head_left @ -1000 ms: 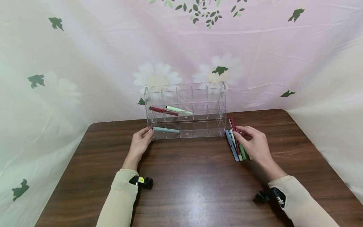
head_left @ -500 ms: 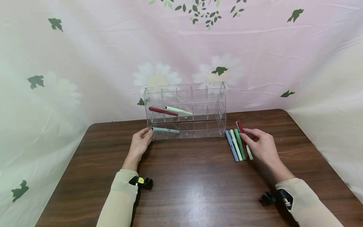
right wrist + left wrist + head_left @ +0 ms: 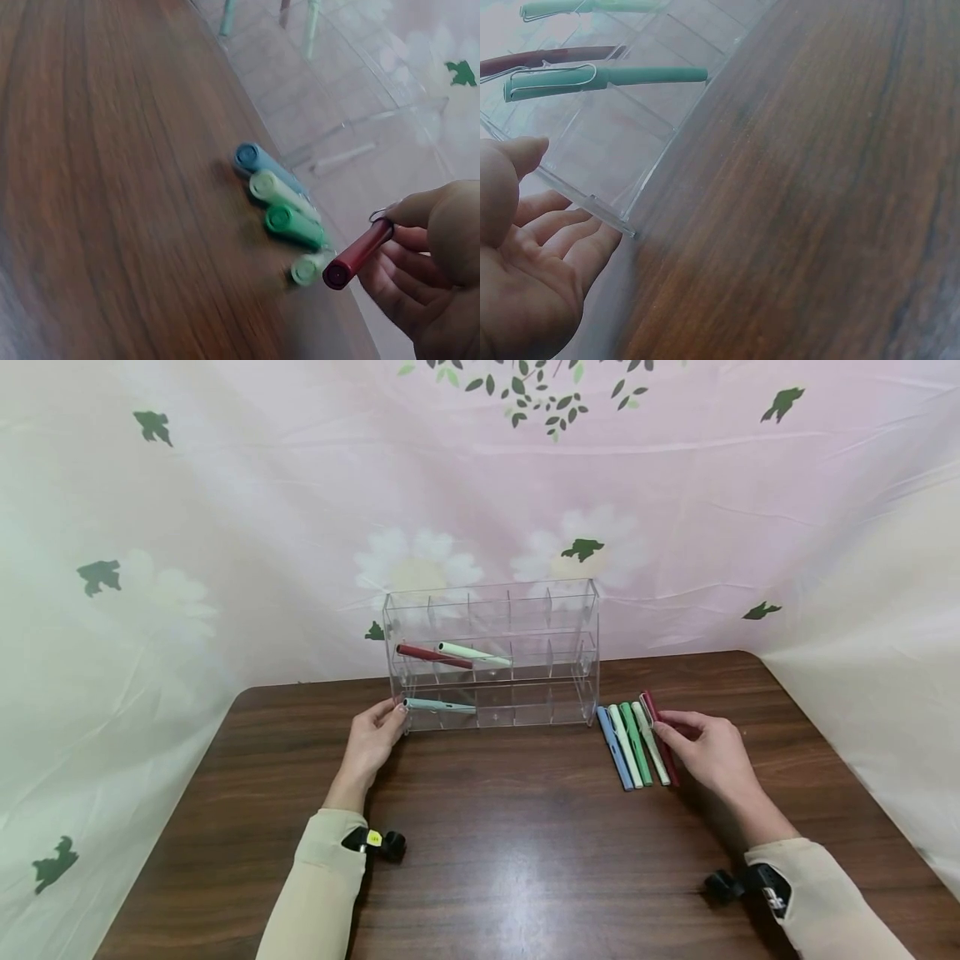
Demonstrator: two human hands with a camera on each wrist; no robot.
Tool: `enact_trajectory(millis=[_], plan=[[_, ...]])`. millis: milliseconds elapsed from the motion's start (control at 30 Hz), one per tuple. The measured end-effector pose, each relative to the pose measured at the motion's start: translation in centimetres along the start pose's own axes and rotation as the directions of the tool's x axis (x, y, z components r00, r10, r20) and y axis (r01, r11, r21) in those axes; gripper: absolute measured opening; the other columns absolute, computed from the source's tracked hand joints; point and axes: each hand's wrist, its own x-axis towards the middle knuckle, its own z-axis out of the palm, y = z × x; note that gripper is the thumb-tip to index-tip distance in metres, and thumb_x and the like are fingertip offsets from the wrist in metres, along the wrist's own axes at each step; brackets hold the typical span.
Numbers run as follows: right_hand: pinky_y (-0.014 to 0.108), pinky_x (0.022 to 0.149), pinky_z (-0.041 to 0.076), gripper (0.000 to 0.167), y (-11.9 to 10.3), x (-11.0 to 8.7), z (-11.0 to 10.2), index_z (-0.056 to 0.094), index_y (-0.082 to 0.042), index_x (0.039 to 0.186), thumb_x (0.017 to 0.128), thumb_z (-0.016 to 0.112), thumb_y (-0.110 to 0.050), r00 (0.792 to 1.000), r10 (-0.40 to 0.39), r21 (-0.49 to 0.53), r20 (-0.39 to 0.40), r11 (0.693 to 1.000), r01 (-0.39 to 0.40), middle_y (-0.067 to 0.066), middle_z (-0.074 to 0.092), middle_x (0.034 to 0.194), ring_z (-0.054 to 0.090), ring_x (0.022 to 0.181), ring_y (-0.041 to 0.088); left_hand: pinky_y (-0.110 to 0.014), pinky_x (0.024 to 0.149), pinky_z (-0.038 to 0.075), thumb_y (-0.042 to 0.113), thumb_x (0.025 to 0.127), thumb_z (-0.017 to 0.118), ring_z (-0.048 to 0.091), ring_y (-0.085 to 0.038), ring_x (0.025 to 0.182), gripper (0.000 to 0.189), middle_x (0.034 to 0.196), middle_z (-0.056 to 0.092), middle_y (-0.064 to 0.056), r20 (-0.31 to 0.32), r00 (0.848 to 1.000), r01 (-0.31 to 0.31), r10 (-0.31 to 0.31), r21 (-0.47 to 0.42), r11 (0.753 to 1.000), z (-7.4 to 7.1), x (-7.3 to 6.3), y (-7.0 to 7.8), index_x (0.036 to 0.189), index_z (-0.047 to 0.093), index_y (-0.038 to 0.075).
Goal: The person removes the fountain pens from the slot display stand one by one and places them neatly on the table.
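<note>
My right hand (image 3: 708, 747) pinches a dark red pen (image 3: 358, 255) near its clip end, at the right end of a row of pens. Beside it lie a blue pen (image 3: 615, 750), a pale green pen (image 3: 630, 747), a green pen (image 3: 637, 745) and another pale pen (image 3: 651, 745). At the left side of a clear acrylic pen rack (image 3: 532, 714), my left hand (image 3: 372, 739) holds the edge panel between thumb and fingers. A light teal pen (image 3: 607, 81) lies in the rack's lowest tier. Higher up rest a red pen (image 3: 433, 656) and a mint pen (image 3: 474, 653).
The rack stands near the back of a dark wood table (image 3: 495, 843). Behind it hangs a floral cloth (image 3: 300, 527) that also encloses both sides. Each wrist carries a small black camera (image 3: 393, 846).
My right hand has carried the red pen rightward, from above the row to its right end, lowering it. My left hand stays at the rack's side.
</note>
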Motion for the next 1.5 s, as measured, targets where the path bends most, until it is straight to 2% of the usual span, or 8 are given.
enact_trajectory(millis=[200, 467, 567, 800, 1000, 1167, 1333, 1500], plan=[[0.025, 0.061, 0.053, 0.039, 1.0, 0.4, -0.1, 0.076, 0.004, 0.127, 0.106, 0.071, -0.028, 0.998, 0.029, -0.026, 0.047, 0.999, -0.027, 0.030, 0.079, 0.107, 0.072, 0.084, 0.028, -0.039, 0.119, 0.051, 0.020, 0.115, 0.054, 0.057, -0.039, 0.146, 0.054, 0.157, 0.055, -0.030, 0.004, 1.000, -0.003, 0.003, -0.011, 1.000, 0.0, -0.1, 0.0, 0.161, 0.043, -0.007], [0.029, 0.061, 0.052, 0.047, 2.0, 1.0, 0.0, 0.072, 0.009, 0.131, 0.109, 0.065, -0.033, 0.983, 0.104, -0.060, 0.151, 0.994, -0.096, 0.038, 0.073, 0.119, 0.069, 0.089, 0.035, -0.040, 0.120, 0.051, 0.020, 0.115, 0.053, 0.057, -0.039, 0.146, 0.054, 0.158, 0.054, -0.031, 0.009, 1.000, -0.004, 0.004, -0.013, 1.000, -0.1, -0.2, 0.1, 0.161, 0.042, -0.007], [0.031, 0.066, 0.052, 0.045, 1.8, 1.4, 0.2, 0.073, 0.008, 0.129, 0.109, 0.065, -0.032, 0.982, 0.113, -0.091, 0.152, 0.991, -0.100, 0.038, 0.072, 0.122, 0.069, 0.095, 0.039, -0.040, 0.120, 0.051, 0.020, 0.115, 0.053, 0.056, -0.039, 0.147, 0.054, 0.158, 0.054, -0.031, 0.011, 1.000, -0.005, 0.006, -0.013, 1.000, -0.1, -0.2, 0.1, 0.161, 0.042, -0.007], [0.065, 0.093, 0.058, 0.039, 1.2, 1.8, 0.7, 0.075, 0.008, 0.125, 0.109, 0.064, -0.026, 0.982, 0.110, -0.139, 0.153, 0.986, -0.089, 0.037, 0.071, 0.126, 0.065, 0.115, 0.054, -0.040, 0.120, 0.051, 0.021, 0.115, 0.054, 0.057, -0.039, 0.146, 0.054, 0.157, 0.054, -0.030, 0.005, 1.000, -0.009, 0.009, -0.010, 1.000, -0.1, -0.1, 0.0, 0.160, 0.043, -0.007], [0.071, 0.103, 0.053, 0.037, 1.3, 1.7, 0.9, 0.075, 0.008, 0.123, 0.109, 0.063, -0.023, 0.987, 0.090, -0.141, 0.130, 0.987, -0.072, 0.036, 0.072, 0.126, 0.061, 0.124, 0.059, -0.040, 0.119, 0.051, 0.020, 0.115, 0.054, 0.057, -0.039, 0.146, 0.054, 0.157, 0.055, -0.031, 0.003, 1.000, -0.012, 0.012, -0.015, 1.000, 0.0, 0.0, -0.1, 0.160, 0.043, -0.008], [0.068, 0.093, 0.056, 0.038, 1.2, 1.3, 0.7, 0.074, 0.007, 0.126, 0.110, 0.063, -0.026, 0.990, 0.102, -0.124, 0.099, 0.988, -0.090, 0.036, 0.072, 0.125, 0.065, 0.117, 0.057, -0.039, 0.119, 0.052, 0.020, 0.115, 0.054, 0.058, -0.039, 0.146, 0.054, 0.157, 0.055, -0.030, 0.000, 1.000, -0.010, 0.010, -0.011, 1.000, -0.1, 0.0, -0.1, 0.160, 0.043, -0.008], [0.045, 0.073, 0.056, 0.036, 1.2, 0.9, 0.5, 0.075, 0.005, 0.124, 0.107, 0.067, -0.026, 0.996, 0.072, -0.095, 0.053, 0.993, -0.067, 0.034, 0.075, 0.116, 0.070, 0.099, 0.046, -0.040, 0.119, 0.052, 0.019, 0.115, 0.054, 0.057, -0.040, 0.146, 0.053, 0.157, 0.054, -0.031, 0.003, 1.000, -0.007, 0.008, -0.016, 1.000, 0.0, 0.0, -0.1, 0.160, 0.043, -0.008], [0.031, 0.068, 0.049, 0.034, 1.1, 0.7, 0.4, 0.076, 0.003, 0.123, 0.107, 0.068, -0.025, 0.999, 0.052, -0.066, 0.000, 0.996, -0.051, 0.028, 0.079, 0.105, 0.072, 0.088, 0.036, -0.040, 0.119, 0.051, 0.019, 0.115, 0.054, 0.057, -0.040, 0.146, 0.053, 0.157, 0.054, -0.031, 0.003, 1.000, -0.004, 0.004, -0.013, 1.000, 0.0, -0.1, 0.1, 0.160, 0.043, -0.008]])
